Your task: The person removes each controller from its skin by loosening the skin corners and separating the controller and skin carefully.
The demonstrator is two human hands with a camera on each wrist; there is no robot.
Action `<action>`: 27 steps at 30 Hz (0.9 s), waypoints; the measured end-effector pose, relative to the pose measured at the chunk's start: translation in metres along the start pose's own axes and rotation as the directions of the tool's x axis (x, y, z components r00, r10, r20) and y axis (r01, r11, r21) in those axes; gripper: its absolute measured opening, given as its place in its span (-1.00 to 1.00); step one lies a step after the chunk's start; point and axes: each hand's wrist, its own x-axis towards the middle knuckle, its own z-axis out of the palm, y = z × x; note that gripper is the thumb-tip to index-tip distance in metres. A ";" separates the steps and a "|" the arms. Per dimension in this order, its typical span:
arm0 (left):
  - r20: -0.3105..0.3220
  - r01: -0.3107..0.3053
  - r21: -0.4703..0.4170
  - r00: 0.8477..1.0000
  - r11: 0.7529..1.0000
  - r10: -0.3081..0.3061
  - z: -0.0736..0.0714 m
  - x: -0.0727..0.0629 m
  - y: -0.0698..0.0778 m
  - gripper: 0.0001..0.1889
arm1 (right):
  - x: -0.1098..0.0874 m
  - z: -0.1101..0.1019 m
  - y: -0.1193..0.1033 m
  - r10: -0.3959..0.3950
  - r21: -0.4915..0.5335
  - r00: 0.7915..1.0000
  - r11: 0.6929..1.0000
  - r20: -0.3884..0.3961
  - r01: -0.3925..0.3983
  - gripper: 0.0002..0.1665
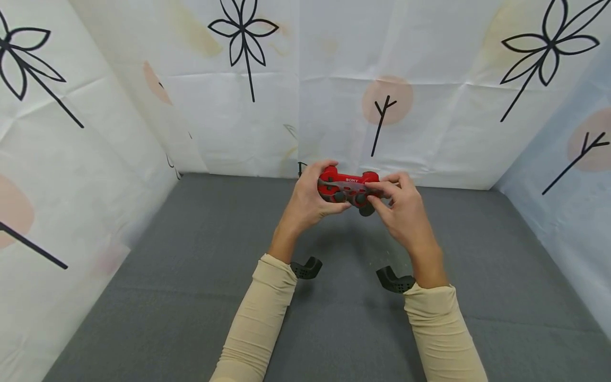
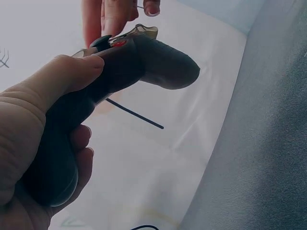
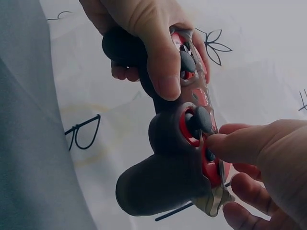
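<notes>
A red game controller marked SONY is held up over the grey surface, its face and thumbsticks toward me. A dark, see-through rubbery cover wraps its underside and handles, and the cover's thin edge stands loose along the red face. My left hand grips the left handle, thumb on the front side and fingers curled behind. With thumb and fingertips my right hand pinches the cover's edge beside the right thumbstick. In the right wrist view, a flap of the cover sticks out near the right handle.
Beneath the hands spreads a grey cloth-covered table. White fabric walls printed with black plants and peach circles enclose it at the back and both sides. Black camera mounts sit at both wrists.
</notes>
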 end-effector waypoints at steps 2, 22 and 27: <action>0.003 -0.004 0.005 1.000 1.000 0.004 0.000 0.000 0.001 -0.10 | 0.000 0.000 0.001 -0.009 0.001 1.000 1.000 -0.006 0.009 -0.69; 0.103 -0.005 0.069 0.995 0.998 -0.002 0.004 -0.002 -0.001 -0.10 | -0.002 0.000 0.009 0.056 -0.054 0.985 0.997 0.163 -0.048 -0.87; 0.104 0.018 0.047 0.994 0.999 -0.023 0.004 -0.003 -0.001 -0.09 | -0.003 0.000 0.010 0.019 -0.021 0.987 1.000 0.160 -0.016 -0.90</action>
